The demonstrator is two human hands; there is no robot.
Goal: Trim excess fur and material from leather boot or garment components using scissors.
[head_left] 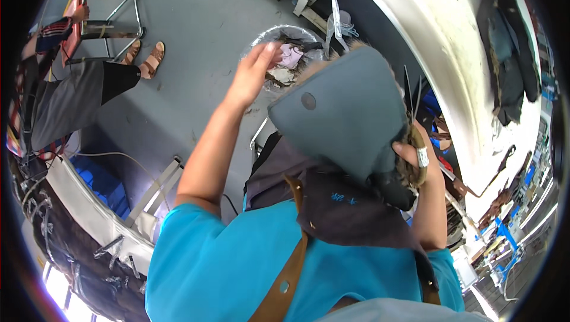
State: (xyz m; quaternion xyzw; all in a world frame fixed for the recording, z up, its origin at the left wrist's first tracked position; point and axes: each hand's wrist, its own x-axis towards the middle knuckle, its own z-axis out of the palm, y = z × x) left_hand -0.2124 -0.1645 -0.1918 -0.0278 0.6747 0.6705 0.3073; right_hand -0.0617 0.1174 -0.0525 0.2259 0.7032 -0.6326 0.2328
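My right hand [409,151] is closed round the wrapped handles of a pair of scissors [414,93], whose blades point away from me, a little apart. The same hand grips the edge of a blue-grey fur-edged piece [350,114], a smooth panel with a dark round spot and tan fur along its rim. This piece hangs in front of my apron [350,212]. My left hand [255,72] reaches out over a bin lined with clear plastic [285,30], its fingers stretched and nothing visible in them. Pale and dark scraps [290,56] lie in the bin.
A long white worktable [433,31] curves along my right, with dark fur-edged pieces [504,54] on it. At the far left a person in sandals [155,57] is beside a red-seated metal stool [110,28]. A pale bench [89,203] stands at the lower left.
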